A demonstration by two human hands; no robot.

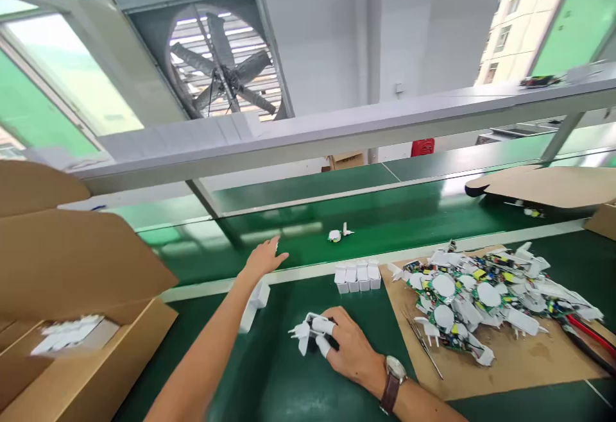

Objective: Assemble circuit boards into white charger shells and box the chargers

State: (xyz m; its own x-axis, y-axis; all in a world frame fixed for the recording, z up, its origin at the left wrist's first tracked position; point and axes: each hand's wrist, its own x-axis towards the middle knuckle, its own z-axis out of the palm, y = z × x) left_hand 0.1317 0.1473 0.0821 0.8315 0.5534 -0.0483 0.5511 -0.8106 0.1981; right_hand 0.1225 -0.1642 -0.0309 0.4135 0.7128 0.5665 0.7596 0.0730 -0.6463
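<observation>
My left hand [262, 259] is stretched out over the near edge of the green conveyor belt [298, 220], thumb apart from the fingers, and I see nothing in it. Below its wrist, partly hidden by my forearm, stand white boxes [253, 306]. My right hand [350, 344], with white covers on some fingertips and a watch at the wrist, is closed around a white plastic plug piece [302, 332] just over the green table. The fingers hide part of that piece. A small circuit board with white parts [335, 236] lies on the belt, right of my left hand.
Several small white boxes [357, 276] stand in a row. A heap of circuit boards with white parts [476, 297] covers a cardboard sheet [385, 300], with tweezers [423, 345] and red-handled pliers [590, 334] there. An open carton [96, 377] stands left; a shelf [308, 140] crosses above the belt.
</observation>
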